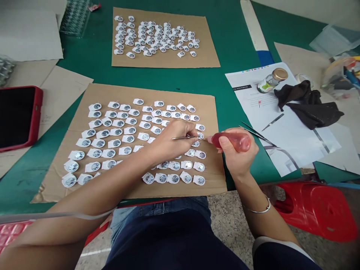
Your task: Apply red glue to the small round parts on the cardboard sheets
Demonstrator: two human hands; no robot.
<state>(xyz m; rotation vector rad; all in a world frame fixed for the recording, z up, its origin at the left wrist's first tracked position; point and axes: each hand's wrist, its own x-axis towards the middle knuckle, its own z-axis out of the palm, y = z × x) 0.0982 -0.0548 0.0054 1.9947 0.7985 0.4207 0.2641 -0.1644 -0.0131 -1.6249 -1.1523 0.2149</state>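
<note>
My left hand (172,144) pinches slim metal tweezers (181,138) over the right side of the near cardboard sheet (215,168). My right hand (239,159) is wrapped round a small translucent red squeeze bottle (229,141), its nozzle pointing left at the small parts by my left fingertips. Rows of these parts, white tabs each with a round silvery disc (200,180), cover the sheet. One such part (200,135) lies between the nozzle and my left fingers. Several others are hidden under my left hand and forearm.
Behind lies a second cardboard sheet (165,62) with more tabbed discs. To the right are printed paper (247,101), a glass jar (271,80), a black cloth (312,105) and more tweezers (257,134). A red-cased phone (18,116) lies left; a red stool (323,213) stands below.
</note>
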